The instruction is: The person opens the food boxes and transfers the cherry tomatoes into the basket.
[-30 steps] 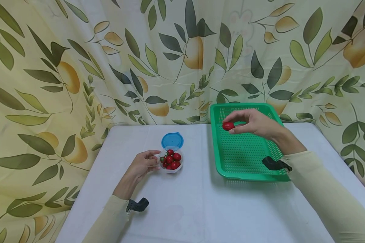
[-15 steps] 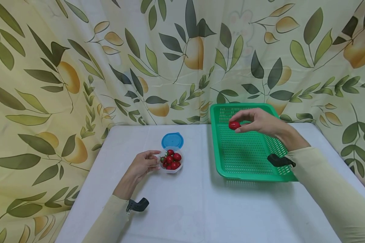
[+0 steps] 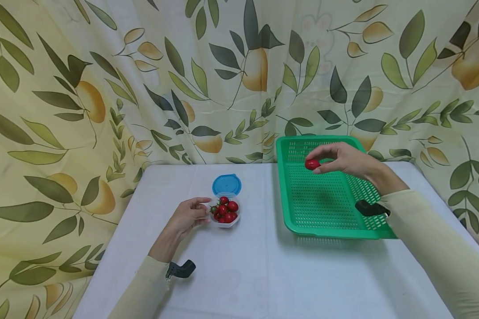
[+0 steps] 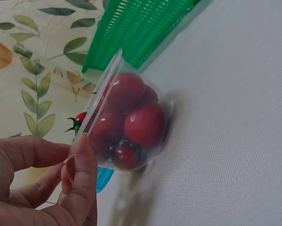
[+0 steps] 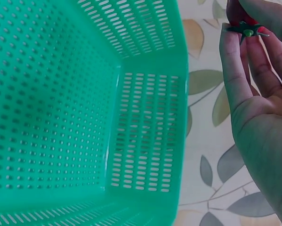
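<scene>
My right hand [image 3: 349,162] pinched a tomato [image 3: 312,164] over the basket [image 3: 315,210], and my left hand [image 3: 186,217] pinched the tub [image 3: 225,225] of other tomatoes [image 3: 232,206].

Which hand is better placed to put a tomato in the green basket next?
Likely the right hand: it pinches a red tomato over the green basket, while the left hand holds the clear container, away from the basket.

Head downward; close wrist views apparently share basket [image 5: 152,62].
</scene>
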A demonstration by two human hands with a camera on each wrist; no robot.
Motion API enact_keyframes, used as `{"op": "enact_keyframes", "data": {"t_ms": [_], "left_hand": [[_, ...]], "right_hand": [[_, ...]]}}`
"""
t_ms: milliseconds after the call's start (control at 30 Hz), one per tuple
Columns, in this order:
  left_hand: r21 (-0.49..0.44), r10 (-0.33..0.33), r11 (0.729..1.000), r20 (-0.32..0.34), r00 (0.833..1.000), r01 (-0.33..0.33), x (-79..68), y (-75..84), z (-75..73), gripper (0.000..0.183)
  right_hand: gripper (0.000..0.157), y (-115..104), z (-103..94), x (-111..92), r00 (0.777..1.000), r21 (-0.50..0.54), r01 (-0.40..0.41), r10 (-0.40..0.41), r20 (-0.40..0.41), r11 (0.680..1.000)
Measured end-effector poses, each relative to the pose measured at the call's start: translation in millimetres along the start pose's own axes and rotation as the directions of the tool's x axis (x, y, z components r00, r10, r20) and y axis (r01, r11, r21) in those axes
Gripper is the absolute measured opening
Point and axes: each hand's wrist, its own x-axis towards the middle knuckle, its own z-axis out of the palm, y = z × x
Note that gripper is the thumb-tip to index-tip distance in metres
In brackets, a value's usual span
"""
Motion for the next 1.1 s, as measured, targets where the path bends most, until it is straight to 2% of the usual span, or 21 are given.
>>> {"op": "enact_keyframes", "data": {"t_ms": [533, 1100], "left_hand": [[0.003, -0.005, 1.0, -0.014, 1.0, 0.005, -1.2, 0.9, 0.3, 0.046], [0.004, -0.014, 1.0, -0.013, 1.0, 0.014, -0.3, 0.8, -0.6, 0.046]], "right_hand": [[0.044, 14, -9.8, 3, 0.999, -0.019, -0.044, 0.044, -0.002, 0.999], [0.049, 31, -11.0, 10, 0.995, -0.016, -0.102, 0.102, 0.001, 0.995]]}}
